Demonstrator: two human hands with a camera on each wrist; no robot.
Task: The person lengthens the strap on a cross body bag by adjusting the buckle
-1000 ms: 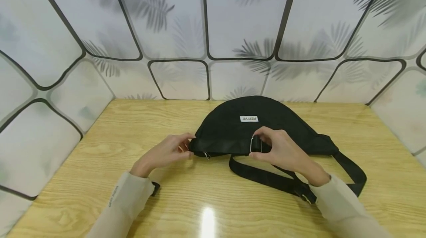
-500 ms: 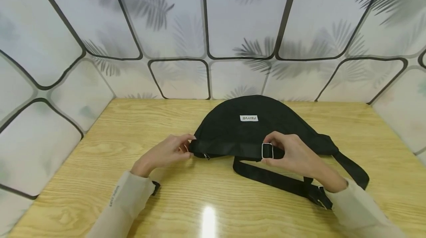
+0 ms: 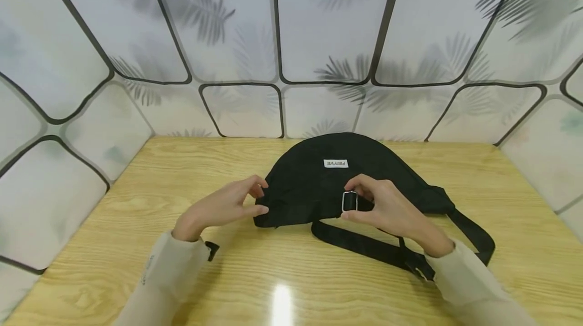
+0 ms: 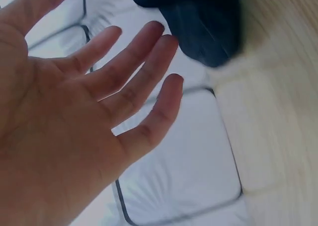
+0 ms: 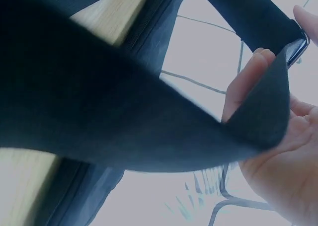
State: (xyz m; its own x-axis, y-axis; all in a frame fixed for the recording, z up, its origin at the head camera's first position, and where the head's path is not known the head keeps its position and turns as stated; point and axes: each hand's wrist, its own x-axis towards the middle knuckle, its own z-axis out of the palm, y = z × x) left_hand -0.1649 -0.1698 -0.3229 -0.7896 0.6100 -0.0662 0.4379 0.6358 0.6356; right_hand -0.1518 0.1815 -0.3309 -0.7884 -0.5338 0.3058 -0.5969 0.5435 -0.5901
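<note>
We pinched the silver rectangular metal buckle (image 3: 343, 201) on a black woven strap (image 5: 124, 107) in our right hand (image 3: 387, 207); our left hand (image 3: 220, 208), fingers apart, was at one end of the half-moon black fabric bag (image 3: 305, 179) lying on the yellow wood-grain surface (image 3: 241, 275).

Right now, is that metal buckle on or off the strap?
On: the black strap shows inside the metal buckle, which the right hand pinches.

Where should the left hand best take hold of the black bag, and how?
Probably with a pinch at its lower left corner, coming from the left: there the bag slopes down to a narrower end, and the left hand is beside it, its fingers holding nothing.
</note>
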